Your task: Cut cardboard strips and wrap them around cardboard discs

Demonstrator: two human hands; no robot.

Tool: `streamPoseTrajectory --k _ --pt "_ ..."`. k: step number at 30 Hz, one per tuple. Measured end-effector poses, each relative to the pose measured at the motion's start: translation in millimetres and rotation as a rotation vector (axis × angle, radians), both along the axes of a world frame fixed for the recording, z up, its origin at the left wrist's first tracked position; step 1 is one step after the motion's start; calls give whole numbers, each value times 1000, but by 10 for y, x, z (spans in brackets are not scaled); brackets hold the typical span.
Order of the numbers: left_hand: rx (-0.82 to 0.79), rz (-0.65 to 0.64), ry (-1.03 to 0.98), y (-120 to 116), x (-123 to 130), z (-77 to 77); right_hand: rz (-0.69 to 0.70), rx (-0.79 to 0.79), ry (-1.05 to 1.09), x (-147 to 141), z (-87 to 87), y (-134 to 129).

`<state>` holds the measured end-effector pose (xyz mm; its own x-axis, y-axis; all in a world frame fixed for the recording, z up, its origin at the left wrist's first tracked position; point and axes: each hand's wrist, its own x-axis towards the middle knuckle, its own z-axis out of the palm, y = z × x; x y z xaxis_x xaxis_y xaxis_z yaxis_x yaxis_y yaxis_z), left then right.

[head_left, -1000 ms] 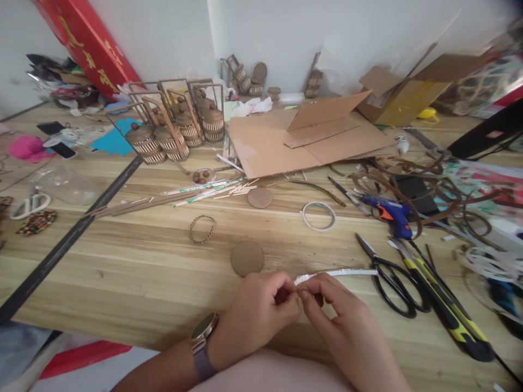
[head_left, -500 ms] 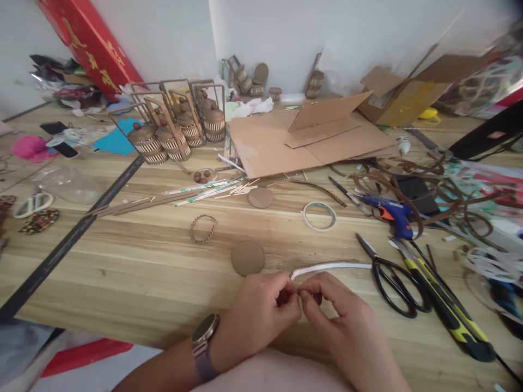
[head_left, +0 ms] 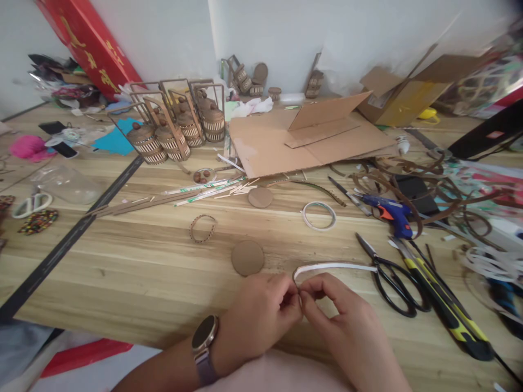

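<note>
My left hand point(head_left: 263, 307), with a watch at the wrist, pinches the near end of a narrow strip point(head_left: 327, 267), white on its upper face and brown along its edge. My right hand point(head_left: 347, 321) grips the same end, thumb and forefinger touching my left fingertips. From there the strip bends up and runs right to the black-handled scissors point(head_left: 398, 283). The bit between the fingertips is mostly hidden. Just beyond my left hand lies a round cardboard disc point(head_left: 248, 258).
A yellow and black utility knife point(head_left: 453, 310) and a blue glue gun point(head_left: 388, 212) lie on the right. A tape roll point(head_left: 319, 216), a small ring point(head_left: 203, 228) and a second disc point(head_left: 260, 197) lie farther off. Small lidded baskets point(head_left: 180, 128) and cardboard point(head_left: 265, 147) stand behind.
The strip has shifted slightly to the right, its far end now over the scissors, and its bend near my fingers shows more. Both hands keep nearly the same place.
</note>
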<state>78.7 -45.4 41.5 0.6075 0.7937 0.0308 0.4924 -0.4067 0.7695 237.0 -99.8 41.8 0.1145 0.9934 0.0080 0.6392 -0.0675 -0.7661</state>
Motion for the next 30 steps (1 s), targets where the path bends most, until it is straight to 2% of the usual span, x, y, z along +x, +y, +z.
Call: streamPoseTrajectory --k 7,13,16,21,30 --pt "135 -61 41 -18 -18 -56 -9 -19 17 -15 12 20" --pt "127 -47 19 -31 -9 -58 -73 -14 96 -96 73 64" --pt "-13 -5 -43 -26 3 -32 -92 -37 150 -119 113 77" --pt "-399 85 -233 -26 7 -22 -84 -126 267 -92 79 65" --pt "-805 201 -446 48 -40 -132 -21 -244 356 70 -47 16"
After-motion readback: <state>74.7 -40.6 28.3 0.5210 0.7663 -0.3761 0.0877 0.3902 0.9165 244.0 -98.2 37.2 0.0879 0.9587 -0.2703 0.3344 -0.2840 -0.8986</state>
